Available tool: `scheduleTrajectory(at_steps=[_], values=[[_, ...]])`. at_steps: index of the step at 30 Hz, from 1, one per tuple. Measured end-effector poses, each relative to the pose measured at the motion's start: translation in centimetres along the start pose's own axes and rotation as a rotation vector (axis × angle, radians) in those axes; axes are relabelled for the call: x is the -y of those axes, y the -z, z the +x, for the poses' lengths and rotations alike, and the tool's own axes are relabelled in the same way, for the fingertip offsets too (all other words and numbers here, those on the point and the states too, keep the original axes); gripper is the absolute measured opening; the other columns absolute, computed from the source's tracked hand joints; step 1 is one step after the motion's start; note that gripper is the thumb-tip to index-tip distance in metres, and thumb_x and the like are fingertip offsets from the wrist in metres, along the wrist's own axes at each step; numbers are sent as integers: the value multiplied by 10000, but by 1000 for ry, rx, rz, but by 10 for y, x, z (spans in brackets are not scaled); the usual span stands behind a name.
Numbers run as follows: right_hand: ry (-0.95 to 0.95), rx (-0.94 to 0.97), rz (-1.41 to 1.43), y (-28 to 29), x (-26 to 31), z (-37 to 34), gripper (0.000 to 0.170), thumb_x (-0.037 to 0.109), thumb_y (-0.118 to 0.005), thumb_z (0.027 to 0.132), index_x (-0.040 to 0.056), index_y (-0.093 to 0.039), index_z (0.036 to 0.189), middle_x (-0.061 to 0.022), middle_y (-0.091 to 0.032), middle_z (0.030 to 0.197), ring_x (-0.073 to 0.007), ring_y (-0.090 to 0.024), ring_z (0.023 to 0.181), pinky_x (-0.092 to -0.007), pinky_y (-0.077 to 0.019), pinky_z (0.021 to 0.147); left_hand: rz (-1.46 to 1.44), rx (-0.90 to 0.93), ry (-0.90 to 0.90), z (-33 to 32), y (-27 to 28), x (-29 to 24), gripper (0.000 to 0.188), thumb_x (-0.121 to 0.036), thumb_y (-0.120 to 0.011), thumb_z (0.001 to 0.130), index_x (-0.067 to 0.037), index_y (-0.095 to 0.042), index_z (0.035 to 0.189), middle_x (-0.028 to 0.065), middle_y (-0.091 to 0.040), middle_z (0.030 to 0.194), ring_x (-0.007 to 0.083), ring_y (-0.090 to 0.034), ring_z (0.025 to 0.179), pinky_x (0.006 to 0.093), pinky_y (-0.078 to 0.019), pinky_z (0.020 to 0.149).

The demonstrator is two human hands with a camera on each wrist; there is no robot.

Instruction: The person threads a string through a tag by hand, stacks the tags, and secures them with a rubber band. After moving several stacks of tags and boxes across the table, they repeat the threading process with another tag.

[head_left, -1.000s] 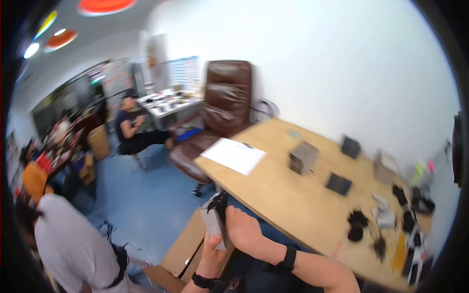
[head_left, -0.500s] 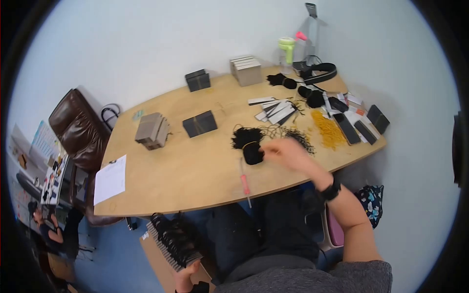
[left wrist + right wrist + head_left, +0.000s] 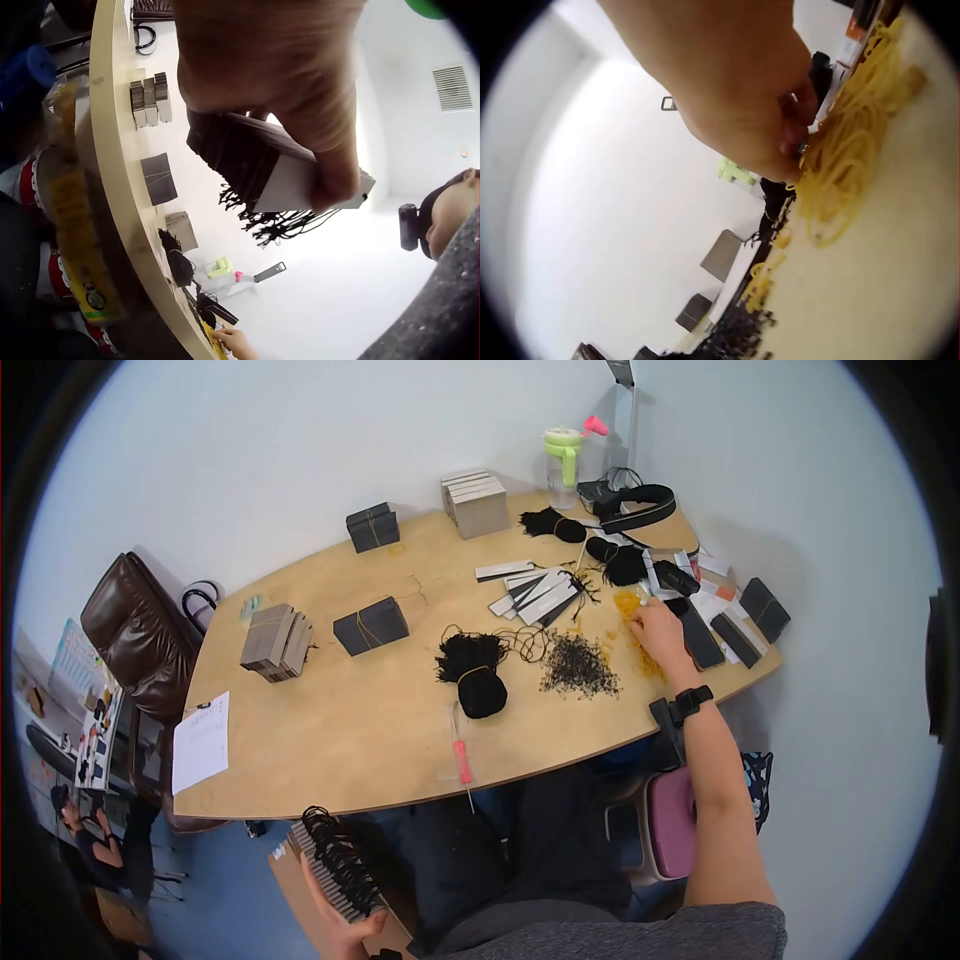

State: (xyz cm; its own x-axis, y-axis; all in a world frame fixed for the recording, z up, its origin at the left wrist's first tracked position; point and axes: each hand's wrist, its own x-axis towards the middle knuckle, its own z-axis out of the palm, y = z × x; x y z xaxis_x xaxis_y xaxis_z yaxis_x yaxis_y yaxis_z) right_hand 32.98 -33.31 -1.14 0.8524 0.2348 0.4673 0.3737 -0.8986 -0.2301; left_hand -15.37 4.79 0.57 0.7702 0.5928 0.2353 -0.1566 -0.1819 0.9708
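Observation:
Low at the left of the head view, my left hand grips a stack of tags with black cords looped over its top. In the left wrist view, the thumb presses on the pale face of the stack and cords dangle below. My right hand is down at the heap of yellow rubber bands on the table's right. Its thumb and fingertips pinch at the heap's edge, with a bit of yellow rubber band at the tips. Small black pieces lie scattered just left of it.
On the table are a black cord bundle, a red-handled tool, loose tags, a banded dark stack and grey stacks. A phone lies right of the rubber bands. An open carton stands below the left hand.
The view has swung from the room to the table. My right hand has left the tag stack, passed over the black cord bundle and moved right to the rubber bands. The left hand keeps the stack.

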Motion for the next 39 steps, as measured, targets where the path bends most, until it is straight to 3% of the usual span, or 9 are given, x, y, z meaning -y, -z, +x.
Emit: scheduleTrajectory(at_steps=[11, 17, 19, 25, 27, 28, 32, 34, 39], values=[[-123, 146, 448, 6, -31, 26, 217, 201, -722, 763, 49, -755, 913, -157, -725, 858, -315, -705, 820, -375, -550, 749, 40, 112, 18, 2, 6, -9, 1336, -377, -944, 489, 12, -188, 1521, 129, -490, 1289, 228, -544, 1134, 357, -473, 957], [12, 67, -118, -28, 3, 33, 231, 241, -685, 768, 31, -740, 846, -197, -704, 811, -366, -682, 754, -420, -537, 695, -43, 64, 110, -6, 7, -8, 1304, -227, -913, 469, 11, -182, 1522, 127, -446, 1350, 244, -514, 1193, 360, -442, 1007], [0, -19, -128, -28, 6, 37, 184, 213, -670, 754, 48, -732, 803, -192, -694, 808, -393, -668, 751, -450, -532, 682, -49, 52, 78, -10, 7, -6, 1342, -316, -931, 475, 11, -175, 1535, 159, -474, 1344, 266, -540, 1183, 378, -469, 992], [-393, 187, 428, 3, -11, 55, 207, 196, -669, 829, -8, -691, 801, -144, -700, 893, -192, -646, 666, -352, -519, 608, 11, 80, 33, -5, 27, -10, 1322, -385, -955, 465, 16, -262, 1516, 159, -546, 1296, 270, -586, 1158, 394, -508, 968], [-444, 285, 1207, 30, 3, 57, 165, 197, -639, 911, 36, -645, 876, -95, -687, 893, -77, -511, 565, -269, -445, 517, 75, 117, 16, -3, 30, -15, 1302, -382, -958, 455, 20, -297, 1502, 148, -562, 1283, 268, -594, 1153, 395, -514, 967], [-431, 298, 1208, 45, 19, 57, 165, 197, -639, 911, 36, -645, 876, -95, -687, 893, -77, -511, 565, -269, -445, 517, -87, 134, 128, -1, 29, -20, 1325, -334, -967, 434, 12, -270, 1506, 127, -529, 1312, 242, -564, 1177, 362, -476, 991], [-49, 748, 1269, 98, 125, 46, 126, 189, -578, 989, 70, -599, 954, -69, -682, 840, -48, -506, 547, -199, -408, 470, -416, 233, 331, 16, 17, -48, 1475, -528, -1000, 349, 25, -278, 1510, 126, -452, 1448, 228, -495, 1293, 347, -386, 1079], [130, 978, 1139, 114, 197, 25, 144, 202, -576, 990, 64, -610, 973, -53, -679, 809, -50, -529, 560, -197, -417, 477, -226, 339, 183, 31, 23, -24, 1366, -729, -877, 437, 35, -398, 1464, 213, -343, 1536, 314, -311, 1446, 402, -233, 1176], [700, 1368, 901, 119, 361, -45, 214, 272, -576, 985, 64, -624, 961, 2, -641, 750, -67, -542, 551, -231, -452, 513, -262, 538, 19, 30, 15, -51, 1348, -756, -852, 445, 0, -403, 1467, 239, -40, 1626, 337, -147, 1505, 438, -192, 1190]])
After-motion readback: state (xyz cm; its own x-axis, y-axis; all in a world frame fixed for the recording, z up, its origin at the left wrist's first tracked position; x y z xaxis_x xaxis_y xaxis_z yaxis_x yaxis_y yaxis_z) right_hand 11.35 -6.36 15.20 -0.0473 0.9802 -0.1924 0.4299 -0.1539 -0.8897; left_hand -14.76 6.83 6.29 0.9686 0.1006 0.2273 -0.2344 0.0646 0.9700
